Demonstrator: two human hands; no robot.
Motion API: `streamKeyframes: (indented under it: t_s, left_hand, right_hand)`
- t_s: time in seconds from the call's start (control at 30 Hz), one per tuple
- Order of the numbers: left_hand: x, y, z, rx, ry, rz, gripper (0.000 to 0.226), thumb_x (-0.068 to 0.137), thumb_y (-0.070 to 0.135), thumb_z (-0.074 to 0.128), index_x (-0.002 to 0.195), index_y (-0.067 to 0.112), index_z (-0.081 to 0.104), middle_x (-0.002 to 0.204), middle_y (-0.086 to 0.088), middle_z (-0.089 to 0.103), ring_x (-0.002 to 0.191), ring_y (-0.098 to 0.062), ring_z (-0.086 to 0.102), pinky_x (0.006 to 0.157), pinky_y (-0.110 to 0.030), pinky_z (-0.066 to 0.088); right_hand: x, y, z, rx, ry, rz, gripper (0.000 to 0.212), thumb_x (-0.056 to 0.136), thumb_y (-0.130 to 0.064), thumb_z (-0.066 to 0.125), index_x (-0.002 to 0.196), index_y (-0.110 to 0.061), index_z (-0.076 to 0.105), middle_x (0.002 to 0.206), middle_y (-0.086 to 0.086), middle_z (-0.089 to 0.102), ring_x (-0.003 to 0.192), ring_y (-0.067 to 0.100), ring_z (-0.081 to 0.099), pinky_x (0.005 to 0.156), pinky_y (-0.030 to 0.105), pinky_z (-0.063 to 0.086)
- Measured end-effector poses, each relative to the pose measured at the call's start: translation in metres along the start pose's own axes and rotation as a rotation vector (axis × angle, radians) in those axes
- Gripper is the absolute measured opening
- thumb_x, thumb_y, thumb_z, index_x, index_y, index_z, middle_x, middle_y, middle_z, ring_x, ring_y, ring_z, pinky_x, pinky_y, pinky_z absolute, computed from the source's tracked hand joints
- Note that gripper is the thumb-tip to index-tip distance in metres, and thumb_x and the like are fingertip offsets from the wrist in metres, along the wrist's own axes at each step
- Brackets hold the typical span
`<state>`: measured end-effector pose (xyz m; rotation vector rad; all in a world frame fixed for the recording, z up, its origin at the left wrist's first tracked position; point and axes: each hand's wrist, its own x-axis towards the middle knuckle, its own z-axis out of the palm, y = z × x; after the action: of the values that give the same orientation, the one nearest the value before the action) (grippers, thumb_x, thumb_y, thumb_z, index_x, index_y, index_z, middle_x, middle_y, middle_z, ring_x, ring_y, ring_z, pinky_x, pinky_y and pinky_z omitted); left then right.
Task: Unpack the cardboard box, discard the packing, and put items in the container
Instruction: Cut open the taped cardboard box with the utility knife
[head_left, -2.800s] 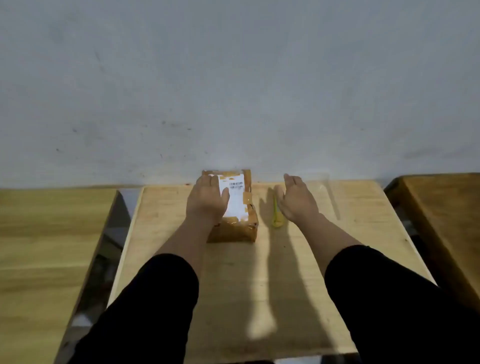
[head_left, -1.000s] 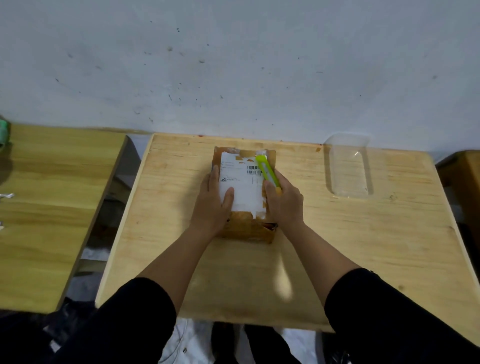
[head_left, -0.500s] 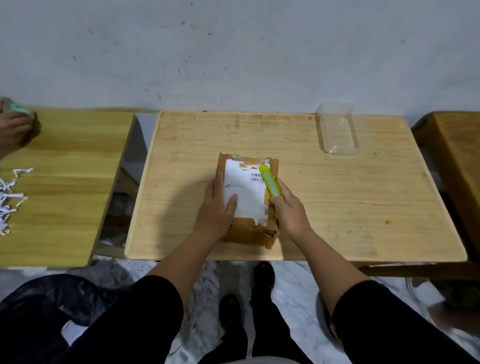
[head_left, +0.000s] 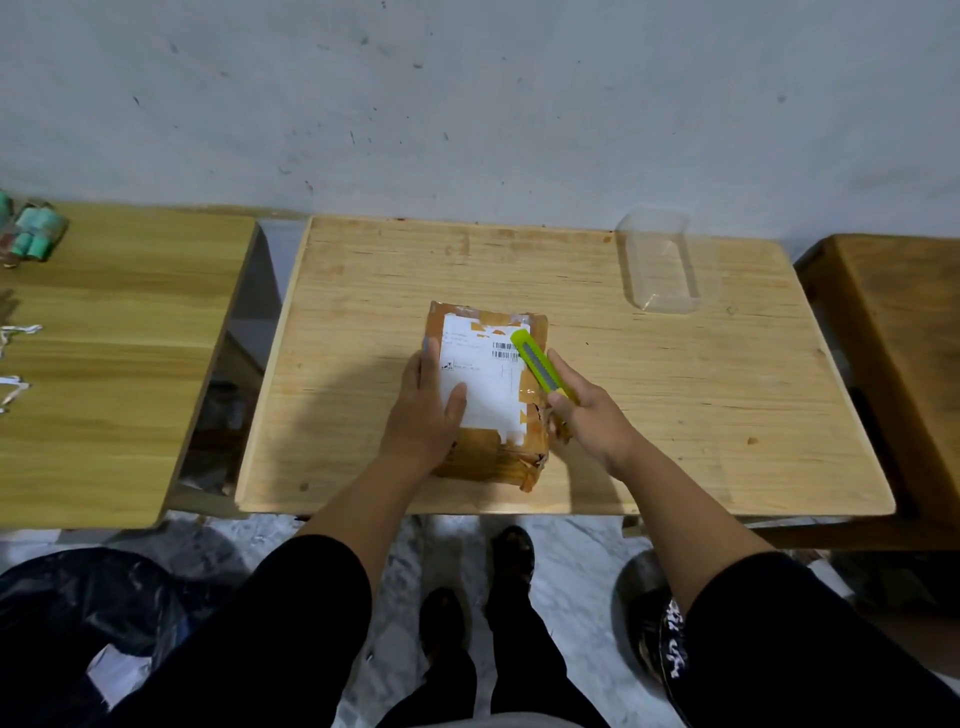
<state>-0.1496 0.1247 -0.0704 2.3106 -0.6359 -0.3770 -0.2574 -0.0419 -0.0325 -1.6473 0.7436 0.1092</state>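
Note:
A taped cardboard box (head_left: 498, 457) with a white shipping label lies closed near the front middle of the wooden table (head_left: 675, 405). My left hand (head_left: 423, 415) presses flat on the box's left side, thumb on the label. My right hand (head_left: 587, 415) grips a yellow-green utility knife (head_left: 540, 366) at the box's right edge, its tip pointing up and away over the label. A clear plastic container (head_left: 660, 265) stands empty at the table's far right.
A second wooden table (head_left: 114, 364) stands to the left with teal rolls (head_left: 34, 236) and white scraps on it. A darker table (head_left: 904, 353) is at the right. A black bag (head_left: 83, 613) sits on the floor at lower left, another dark bin (head_left: 649, 618) at lower right.
My right hand picked up the knife from the table and brought it to the box's right edge. The box was pulled from the wall toward the front edge.

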Motion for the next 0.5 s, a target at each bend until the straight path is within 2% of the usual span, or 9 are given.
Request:
streamKeyframes:
  t_s: [0.07,0.17,0.23,0.33,0.43,0.5]
  left_hand:
    - [0.000,-0.001,0.000,-0.003,-0.004,0.003,0.066,0.098,0.032,0.038,0.149,0.016,0.000,0.156,-0.009,0.011,0.139,-0.024,0.025,0.103,-0.036,0.035]
    - [0.000,-0.001,0.001,-0.008,-0.001,0.011,0.065,0.098,0.032,0.038,0.149,0.016,0.000,0.155,-0.009,0.013,0.137,-0.024,0.027,0.101,-0.036,0.037]
    - [0.000,-0.001,0.001,-0.008,0.000,0.009,0.066,0.098,0.032,0.038,0.149,0.016,0.000,0.155,-0.009,0.014,0.137,-0.024,0.028,0.101,-0.036,0.037]
    - [0.002,-0.001,0.000,-0.019,-0.001,0.002,0.066,0.097,0.032,0.039,0.149,0.016,0.001,0.154,-0.009,0.016,0.136,-0.024,0.028,0.102,-0.034,0.035]
    - [0.004,-0.003,-0.001,-0.029,-0.008,-0.011,0.067,0.095,0.033,0.043,0.149,0.017,0.006,0.154,-0.009,0.019,0.139,-0.023,0.026,0.107,-0.036,0.030]
    - [0.008,-0.005,-0.003,-0.013,-0.010,-0.040,0.068,0.094,0.037,0.043,0.148,0.018,0.008,0.155,-0.010,0.019,0.141,-0.024,0.022,0.111,-0.040,0.028]
  right_hand:
    - [0.005,0.006,0.001,0.007,0.061,-0.015,0.052,0.097,-0.008,0.039,0.139,-0.038,0.031,0.070,-0.004,0.050,0.059,0.009,0.044,0.052,0.016,0.040]
    - [0.013,0.018,0.007,-0.046,0.187,-0.090,0.040,0.094,-0.026,0.047,0.131,-0.040,0.046,0.078,-0.016,0.048,0.065,0.000,0.041,0.066,0.023,0.038]
    - [0.015,0.020,0.012,-0.049,0.264,-0.123,0.035,0.091,-0.036,0.051,0.126,-0.038,0.052,0.085,-0.009,0.053,0.072,0.000,0.043,0.074,0.028,0.039]
    - [0.014,0.011,0.013,-0.121,0.337,-0.171,0.034,0.091,-0.033,0.052,0.125,-0.033,0.055,0.104,0.001,0.067,0.094,0.007,0.053,0.085,0.023,0.039]
    - [0.016,-0.005,-0.002,-0.206,0.278,-0.267,0.035,0.094,-0.031,0.050,0.128,-0.032,0.052,0.113,0.003,0.067,0.101,0.009,0.056,0.088,0.021,0.040]
    - [0.026,-0.017,-0.019,-0.305,0.198,-0.313,0.037,0.095,-0.028,0.048,0.132,-0.028,0.048,0.129,-0.001,0.060,0.108,0.006,0.051,0.095,0.021,0.038]
